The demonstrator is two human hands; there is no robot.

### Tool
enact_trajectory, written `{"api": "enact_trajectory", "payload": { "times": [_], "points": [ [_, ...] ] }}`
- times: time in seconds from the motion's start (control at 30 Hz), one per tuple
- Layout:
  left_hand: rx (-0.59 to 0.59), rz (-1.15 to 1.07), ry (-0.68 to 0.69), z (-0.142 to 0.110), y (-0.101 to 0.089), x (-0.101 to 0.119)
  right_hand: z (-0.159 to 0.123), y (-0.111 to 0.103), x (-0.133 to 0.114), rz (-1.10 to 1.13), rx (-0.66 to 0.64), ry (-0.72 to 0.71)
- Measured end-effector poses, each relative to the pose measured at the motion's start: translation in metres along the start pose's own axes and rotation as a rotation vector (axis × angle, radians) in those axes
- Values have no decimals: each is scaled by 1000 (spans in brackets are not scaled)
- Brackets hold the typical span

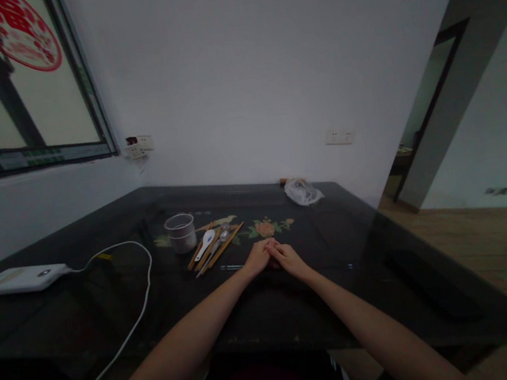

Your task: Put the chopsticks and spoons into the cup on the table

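The left hand point(257, 258) and right hand point(290, 260) are folded together on the dark counter point(275, 313), with no utensil gripped. Chopsticks point(230, 240) and a white spoon point(206, 243) are laid near ten o'clock from the hands, beside a metal cup point(181, 236). The chopsticks are judged light and stiff, best taken at mid-length; the spoon, apparently ceramic, is judged fragile, best lifted by its handle. Sliding may be expected on the glossy counter. Twelve o'clock is bounded by a pale wall point(238, 79); the black object point(429, 281) near four o'clock cannot be identified in dim light.
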State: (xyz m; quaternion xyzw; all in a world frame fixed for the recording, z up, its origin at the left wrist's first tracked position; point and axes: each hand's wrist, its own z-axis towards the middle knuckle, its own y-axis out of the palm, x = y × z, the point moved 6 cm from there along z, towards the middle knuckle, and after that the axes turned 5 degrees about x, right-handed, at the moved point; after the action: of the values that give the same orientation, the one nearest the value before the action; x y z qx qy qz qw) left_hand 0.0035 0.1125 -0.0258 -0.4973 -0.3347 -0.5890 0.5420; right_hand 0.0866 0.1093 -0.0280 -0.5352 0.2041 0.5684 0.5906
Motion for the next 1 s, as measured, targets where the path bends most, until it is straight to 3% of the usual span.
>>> {"api": "enact_trajectory", "payload": {
  "times": [0.47,1.0],
  "points": [
    [-56,38,0,4,0,-11,1,1,0,-66,-56,43],
    [-62,65,-3,0,0,0,0,0,0,-111,-62,8]
  ]
}}
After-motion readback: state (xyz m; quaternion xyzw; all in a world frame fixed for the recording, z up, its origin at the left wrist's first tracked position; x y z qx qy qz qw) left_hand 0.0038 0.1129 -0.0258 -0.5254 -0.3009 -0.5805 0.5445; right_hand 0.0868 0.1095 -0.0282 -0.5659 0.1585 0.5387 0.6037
